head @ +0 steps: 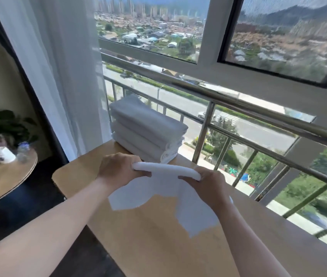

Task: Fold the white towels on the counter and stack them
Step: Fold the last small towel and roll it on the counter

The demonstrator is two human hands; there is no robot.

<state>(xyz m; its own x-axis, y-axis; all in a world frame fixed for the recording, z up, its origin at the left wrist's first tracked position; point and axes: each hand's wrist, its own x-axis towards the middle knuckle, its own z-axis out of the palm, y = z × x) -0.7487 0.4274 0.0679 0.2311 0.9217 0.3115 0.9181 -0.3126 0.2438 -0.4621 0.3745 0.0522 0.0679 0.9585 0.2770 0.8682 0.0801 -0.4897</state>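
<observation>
A white towel (164, 188) hangs above the wooden counter (158, 246), folded over along its top edge. My left hand (116, 166) grips the left end of that fold. At the right end, my right hand (208, 183) grips it too. The towel's loose lower corners droop down to the counter surface. Just beyond my hands, at the counter's far end, stands a stack of several folded white towels (146, 128).
A metal railing (238, 124) and window run along the counter's right side. A sheer white curtain (58, 66) hangs at the left. Lower left is a round wooden table (8, 176) with cups, a bottle and a plant.
</observation>
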